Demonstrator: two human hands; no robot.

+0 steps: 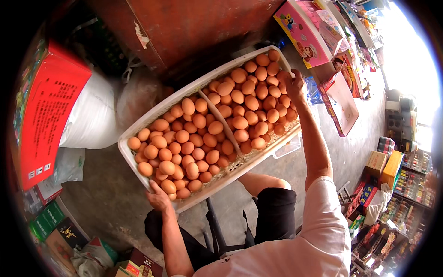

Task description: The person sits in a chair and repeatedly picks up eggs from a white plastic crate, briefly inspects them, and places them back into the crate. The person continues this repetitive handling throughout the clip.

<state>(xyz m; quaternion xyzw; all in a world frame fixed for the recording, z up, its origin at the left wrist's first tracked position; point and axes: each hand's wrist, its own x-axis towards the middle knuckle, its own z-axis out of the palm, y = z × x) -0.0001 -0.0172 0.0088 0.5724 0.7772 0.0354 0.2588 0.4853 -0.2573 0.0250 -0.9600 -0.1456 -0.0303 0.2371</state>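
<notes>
A large white plastic crate [217, 185] of brown eggs [187, 147] spans the middle of the view, slanting up to the right. A narrow divider [220, 119] splits it into two compartments, both heaped with eggs. My left hand [158, 197] grips the crate's near left corner, thumb over the rim beside the eggs. At the right end, my right hand [295, 87] is closed on the rim, its fingers partly hidden. Some of the crate's lattice floor shows along the near side.
A reddish-brown panel [194, 27] stands behind the crate. To the left are a red carton [53, 111] and a white sack [92, 113]. Pink display boxes [307, 34] and an open tray box [341, 104] lie right. Stocked shelves [410, 194] line the far right.
</notes>
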